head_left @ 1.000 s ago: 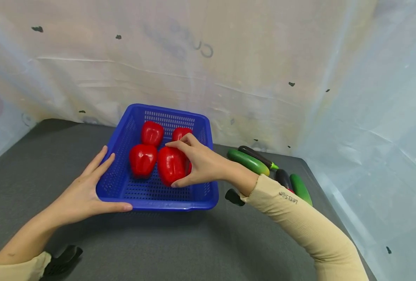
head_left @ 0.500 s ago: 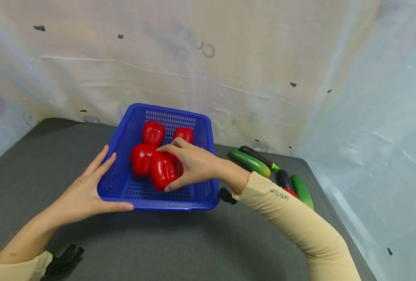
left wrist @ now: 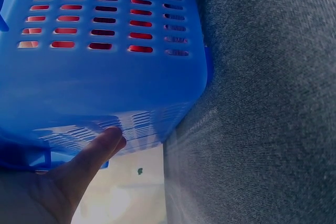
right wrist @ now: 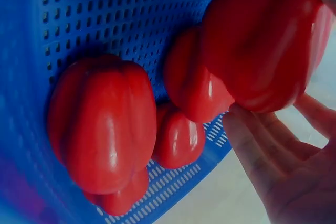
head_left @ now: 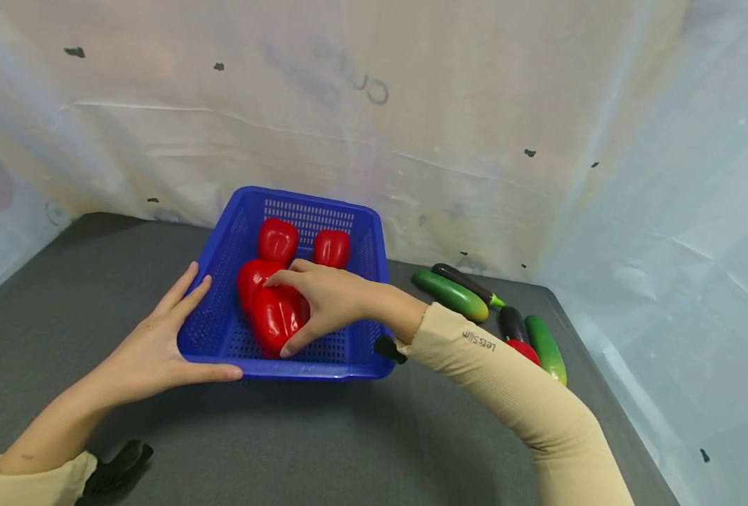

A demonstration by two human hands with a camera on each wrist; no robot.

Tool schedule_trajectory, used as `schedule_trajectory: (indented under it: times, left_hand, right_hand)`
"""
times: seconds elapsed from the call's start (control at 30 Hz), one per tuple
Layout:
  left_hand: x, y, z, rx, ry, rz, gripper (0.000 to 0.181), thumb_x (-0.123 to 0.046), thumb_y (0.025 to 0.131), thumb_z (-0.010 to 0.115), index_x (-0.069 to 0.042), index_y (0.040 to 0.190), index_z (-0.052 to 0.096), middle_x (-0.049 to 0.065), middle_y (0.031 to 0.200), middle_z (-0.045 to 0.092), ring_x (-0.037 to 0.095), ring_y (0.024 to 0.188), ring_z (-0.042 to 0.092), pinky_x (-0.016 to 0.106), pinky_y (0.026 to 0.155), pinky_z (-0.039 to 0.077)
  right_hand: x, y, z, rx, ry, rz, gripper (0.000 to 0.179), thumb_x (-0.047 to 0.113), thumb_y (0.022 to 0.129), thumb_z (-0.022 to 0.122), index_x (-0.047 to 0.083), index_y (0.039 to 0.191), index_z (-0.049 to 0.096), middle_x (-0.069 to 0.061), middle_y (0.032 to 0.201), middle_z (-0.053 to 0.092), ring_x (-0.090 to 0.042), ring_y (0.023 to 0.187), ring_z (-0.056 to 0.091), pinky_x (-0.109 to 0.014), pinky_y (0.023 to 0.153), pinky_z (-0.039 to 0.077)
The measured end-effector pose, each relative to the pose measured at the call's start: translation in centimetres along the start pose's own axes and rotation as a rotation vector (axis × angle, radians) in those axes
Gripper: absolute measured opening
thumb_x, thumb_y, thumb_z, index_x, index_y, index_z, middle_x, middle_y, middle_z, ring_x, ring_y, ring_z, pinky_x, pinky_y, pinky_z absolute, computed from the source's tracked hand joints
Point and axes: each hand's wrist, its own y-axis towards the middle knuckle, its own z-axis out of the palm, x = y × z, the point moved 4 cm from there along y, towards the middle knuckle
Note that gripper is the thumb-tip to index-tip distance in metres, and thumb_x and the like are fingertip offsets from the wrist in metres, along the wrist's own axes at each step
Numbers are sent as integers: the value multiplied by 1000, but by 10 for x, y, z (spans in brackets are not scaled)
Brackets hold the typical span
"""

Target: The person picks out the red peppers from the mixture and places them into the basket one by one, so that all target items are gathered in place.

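In the head view a blue perforated plastic basket (head_left: 323, 371) holds several glossy red bell peppers, among them a back-left one (head_left: 278, 240), a back-right one (head_left: 332, 248) and a left one (head_left: 251, 281). My right hand (head_left: 332, 299) grips another red bell pepper (head_left: 275, 320) from above, inside the basket near its front. That held pepper (right wrist: 262, 40) hangs above the others in the right wrist view, where a pepper (right wrist: 102, 124) mostly covered by my hand in the head view also appears. My left hand (head_left: 152, 344) touches the basket's left side with straight, spread fingers, its thumb along the front rim.
Right of the basket on the grey table (head_left: 323, 450) lie a green cucumber-like vegetable (head_left: 451, 295), a long dark eggplant (head_left: 465, 282), another dark one (head_left: 511, 323), a second green one (head_left: 546, 349) and a red item (head_left: 525, 350). A plastic-covered wall (head_left: 323, 140) stands behind.
My right hand has moved left and toward the front of the basket, carrying the bell pepper lower beside the left one. The back-right pepper is now more exposed. My left hand stays at the basket.
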Motion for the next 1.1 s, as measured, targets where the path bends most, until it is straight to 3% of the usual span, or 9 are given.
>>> schedule_trajectory:
  times: [0.2,0.5,0.83,1.1]
  left_hand:
    - [-1,0,0,6,-9,-4,124,-48,67,82,-16,156,2,7,161,-17,59,137,13,81,86,29]
    - [-2,-1,0,7,-13,-3,123,-48,67,82,-17,156,2,5,161,-17,58,138,11,81,86,28]
    - [-1,-1,0,3,-12,-1,123,-47,67,82,-17,156,2,4,161,-17,58,137,13,81,85,28]
    - [-1,-1,0,-4,-13,5,124,-46,67,83,-16,156,2,5,161,-17,58,137,13,81,85,28]
  right_hand:
    - [2,10,6,45,4,-30,85,46,73,78,22,145,38,0,131,47,-9,111,46,-24,89,50]
    - [2,22,14,92,15,-14,83,45,75,77,22,144,38,0,138,45,-11,117,46,-33,97,49]
    - [3,37,22,90,16,4,82,50,76,75,22,143,38,0,139,45,-11,117,46,-33,99,48]
    - [6,45,27,103,12,1,69,49,86,66,18,142,41,-4,142,46,-10,116,49,-30,104,44]
